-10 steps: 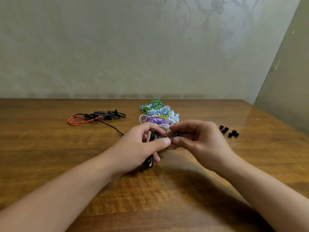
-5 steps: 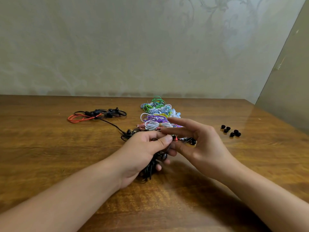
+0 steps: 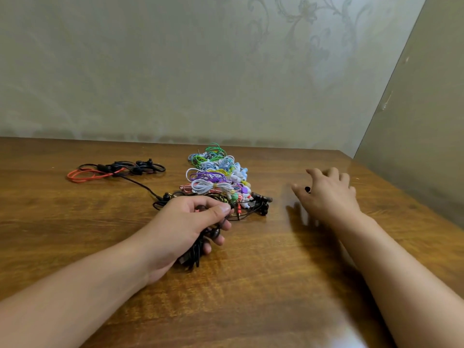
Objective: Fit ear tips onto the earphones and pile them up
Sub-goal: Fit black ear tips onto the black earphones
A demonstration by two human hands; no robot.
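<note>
the left hand (image 3: 185,222) grips a light, floppy black earphone bundle (image 3: 198,247) on the bench (image 3: 263,285) while the right hand (image 3: 326,194), fingers spread, reaches over a tiny, soft ear tip (image 3: 307,189), best pinched at its rim.

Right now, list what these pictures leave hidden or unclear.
- Loose ear tips: head view, the blurred right hand covers them; only one dark tip shows.
- Right hand's grip: motion blur, cannot tell.
- Black earphone in the left hand: fingers hide its earbuds, so fitted tips are unconfirmed.
- Colourful pile: too tangled to count.
</note>
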